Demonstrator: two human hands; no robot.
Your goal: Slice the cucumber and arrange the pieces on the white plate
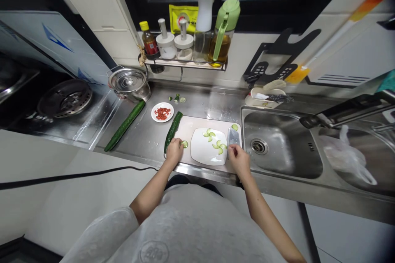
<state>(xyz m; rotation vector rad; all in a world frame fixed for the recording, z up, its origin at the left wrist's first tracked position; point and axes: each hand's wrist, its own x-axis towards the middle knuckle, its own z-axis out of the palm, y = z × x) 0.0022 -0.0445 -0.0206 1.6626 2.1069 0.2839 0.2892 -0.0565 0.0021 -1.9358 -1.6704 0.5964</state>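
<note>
A white plate rests on the pale cutting board, with two pinwheels of thin cucumber slices laid out on it. At the board's left side my left hand is closed, its fingertips on a few cut cucumber slices. Just above that hand a dark green cucumber piece lies along the board's left edge. My right hand is pinched at the plate's right edge; what its fingers hold, if anything, is too small to make out. Beyond it lies a knife blade, its handle hidden, near a cucumber chunk.
A whole cucumber, a small dish of chopped red bits and cucumber scraps lie on the steel counter. A lidded pot stands behind. The sink is at right, a bottle rack above, a pan at left.
</note>
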